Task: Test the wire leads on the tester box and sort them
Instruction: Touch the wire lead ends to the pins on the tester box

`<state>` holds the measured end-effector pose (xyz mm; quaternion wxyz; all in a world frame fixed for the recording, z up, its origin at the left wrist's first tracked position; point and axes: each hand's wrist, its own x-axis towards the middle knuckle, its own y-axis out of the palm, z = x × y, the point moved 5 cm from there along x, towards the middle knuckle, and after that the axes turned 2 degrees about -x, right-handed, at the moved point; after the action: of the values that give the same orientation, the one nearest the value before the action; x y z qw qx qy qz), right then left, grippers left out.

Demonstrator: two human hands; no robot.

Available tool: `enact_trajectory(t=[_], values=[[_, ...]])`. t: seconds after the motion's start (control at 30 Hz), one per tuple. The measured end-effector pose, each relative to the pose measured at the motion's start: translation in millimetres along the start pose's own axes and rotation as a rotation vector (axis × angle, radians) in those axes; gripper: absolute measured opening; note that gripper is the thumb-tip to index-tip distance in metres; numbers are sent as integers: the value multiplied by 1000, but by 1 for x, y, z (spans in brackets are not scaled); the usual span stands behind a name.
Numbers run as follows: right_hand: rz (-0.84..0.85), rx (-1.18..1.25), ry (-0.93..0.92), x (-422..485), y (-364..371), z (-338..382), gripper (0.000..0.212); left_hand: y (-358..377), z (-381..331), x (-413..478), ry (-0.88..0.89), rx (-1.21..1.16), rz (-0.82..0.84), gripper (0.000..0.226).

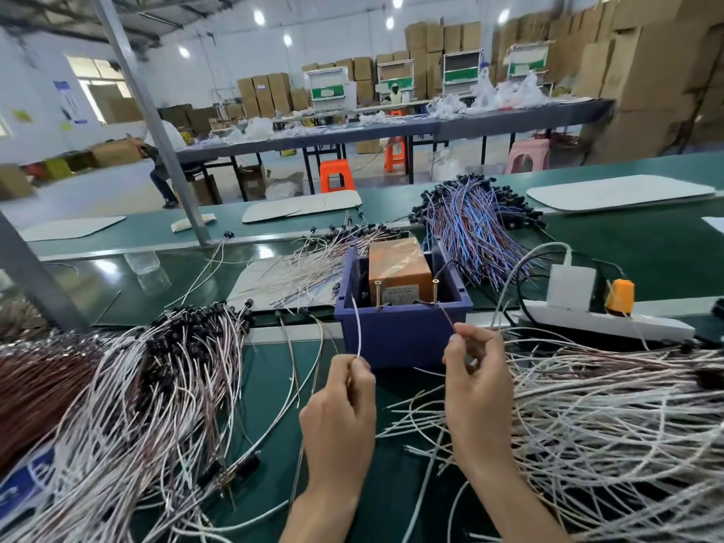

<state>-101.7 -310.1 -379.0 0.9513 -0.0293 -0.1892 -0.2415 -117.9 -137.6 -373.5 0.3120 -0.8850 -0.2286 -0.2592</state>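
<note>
I am pinching a white lead [355,331] in my left hand [341,417] and a brownish lead [446,317] in my right hand [478,386], both leads rising toward the blue tester box [403,335] just beyond my fingers.

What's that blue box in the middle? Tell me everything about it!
The blue box looks like dark plastic, open on top, standing upright on the green table. Inside sits an orange block wrapped in shiny film. Two brass pins stand at its front edge. A white wire in the left hand and a reddish wire in the right hand reach toward them.
</note>
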Motion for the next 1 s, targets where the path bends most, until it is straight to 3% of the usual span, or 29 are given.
enact_trajectory(t=[0.47, 1.0], values=[[-38, 19, 8, 8, 0, -2, 7, 8, 3, -3, 60, 45, 94, 26], [-42, -62, 22, 4, 1, 4, 8, 9, 4, -2, 80, 46, 73, 27]])
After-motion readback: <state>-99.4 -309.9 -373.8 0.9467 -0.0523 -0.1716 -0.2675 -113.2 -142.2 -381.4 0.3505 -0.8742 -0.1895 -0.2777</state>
